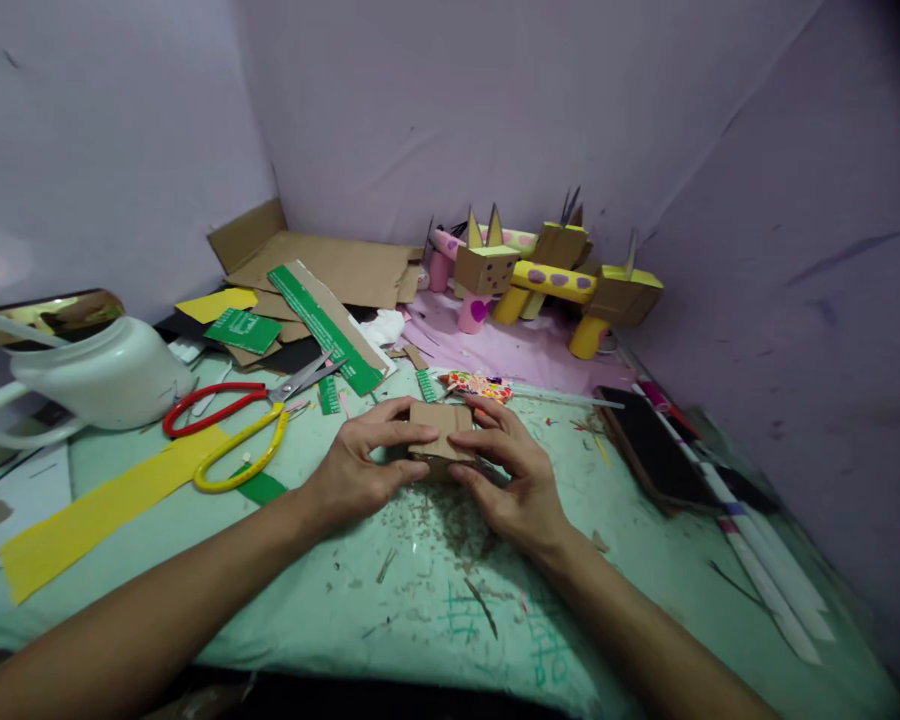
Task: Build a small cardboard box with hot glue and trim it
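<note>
A small brown cardboard box point(441, 425) rests on the green-covered table in front of me, gripped from both sides. My left hand point(367, 455) has its fingers on the box's top and its thumb against the near left edge. From the right, my right hand point(516, 470) presses its fingers on the top, with the thumb at the near right edge. Both hands are closed on the box. Just beyond it lies a colourful patterned wrapped item point(480, 386). The box's underside and far face are hidden.
Scissors point(274, 400) with red and yellow handles lie left, near a yellow strip point(112, 510) and a white pot point(94, 375). Cardboard scraps point(330, 265) and cardboard animal figures point(555, 280) stand behind. A phone point(656, 450) and white sticks point(772, 580) lie right.
</note>
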{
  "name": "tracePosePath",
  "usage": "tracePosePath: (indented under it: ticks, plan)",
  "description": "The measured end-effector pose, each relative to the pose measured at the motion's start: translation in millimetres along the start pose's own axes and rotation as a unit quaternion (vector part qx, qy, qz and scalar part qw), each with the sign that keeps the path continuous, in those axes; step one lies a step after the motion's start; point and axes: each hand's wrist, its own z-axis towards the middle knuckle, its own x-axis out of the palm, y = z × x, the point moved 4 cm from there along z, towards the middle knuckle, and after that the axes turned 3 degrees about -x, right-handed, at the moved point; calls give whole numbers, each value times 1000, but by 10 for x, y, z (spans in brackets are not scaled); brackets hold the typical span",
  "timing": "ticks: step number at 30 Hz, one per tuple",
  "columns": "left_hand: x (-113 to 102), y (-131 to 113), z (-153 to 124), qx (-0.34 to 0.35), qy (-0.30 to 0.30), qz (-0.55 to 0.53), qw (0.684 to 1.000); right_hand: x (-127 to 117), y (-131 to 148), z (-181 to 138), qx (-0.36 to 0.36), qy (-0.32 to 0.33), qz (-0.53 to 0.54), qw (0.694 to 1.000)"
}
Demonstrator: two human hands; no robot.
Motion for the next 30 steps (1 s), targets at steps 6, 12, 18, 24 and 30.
tracePosePath:
  ticks: [6,12,18,24,30]
  plan:
    - [6,-60,-6,94,17,62,994,-25,13,-7,-27,18,-35,999]
    - [17,-123,15,116,19,72,991,-23,65,16,-47,27,-47,997]
    - [22,-149,30,129,24,75,989,-18,61,39,-41,20,-31,998]
    - [9,-116,28,118,21,96,988,-27,37,47,-49,27,-13,998]
    - [8,-109,30,119,20,104,987,-22,35,48,-49,23,-17,998]
